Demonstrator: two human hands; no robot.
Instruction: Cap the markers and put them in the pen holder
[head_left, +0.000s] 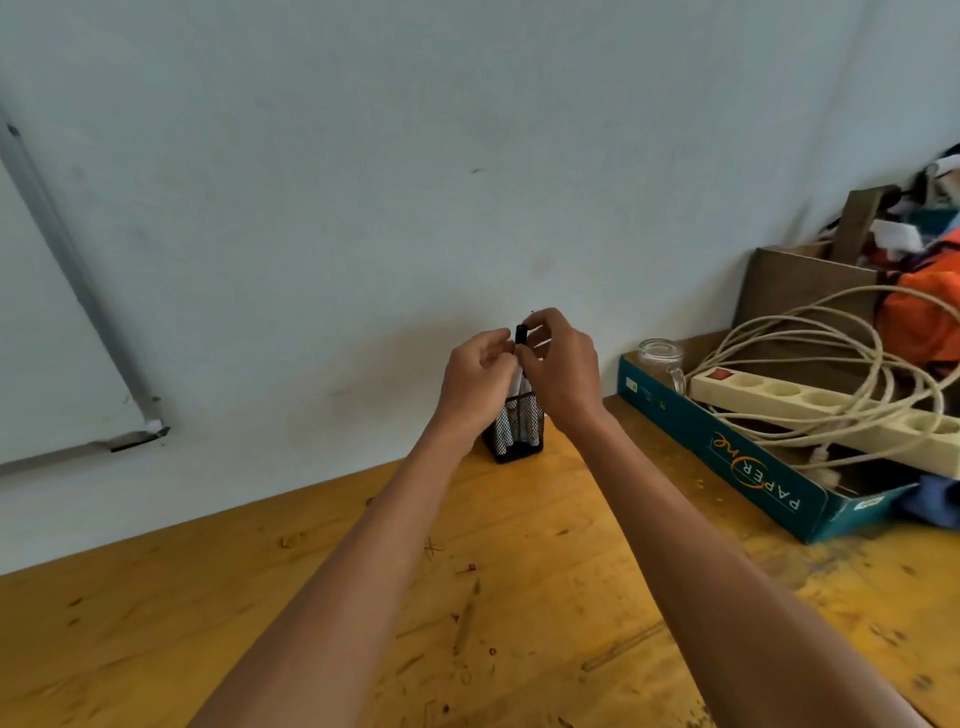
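A black mesh pen holder (519, 439) stands on the wooden table near the wall, with white markers inside it. Both my hands meet just above it. My left hand (475, 376) grips the white barrel of a marker (517, 382) that stands upright over the holder. My right hand (561, 364) pinches the black cap (521, 333) at the top of that marker. Whether the cap is fully seated is hidden by my fingers.
A teal cardboard box (727, 447) at the right holds a cream power strip (810, 410), coiled cable and a glass jar (661, 356). Brown boxes and orange cloth lie behind it. A whiteboard (57, 332) leans on the wall at left.
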